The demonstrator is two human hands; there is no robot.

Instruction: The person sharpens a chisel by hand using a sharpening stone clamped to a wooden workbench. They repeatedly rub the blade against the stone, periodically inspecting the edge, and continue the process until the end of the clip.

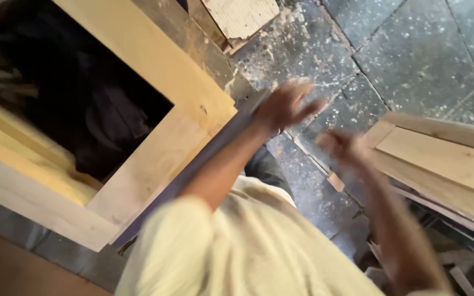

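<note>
Both hands are blurred and empty, fingers spread: left hand (287, 104) beside the wooden frame's (154, 159) corner, right hand (342, 147) touching the plank stack (445, 159), whose length runs rightward.

Single head-worn view, steep downward tilt
Close over blurred arms; wooden frame (154, 137) at left, speckled stone floor (412, 55) beyond

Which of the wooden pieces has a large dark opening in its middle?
The big wooden frame at the left hand; the stacked boards by the right hand are solid.
</note>
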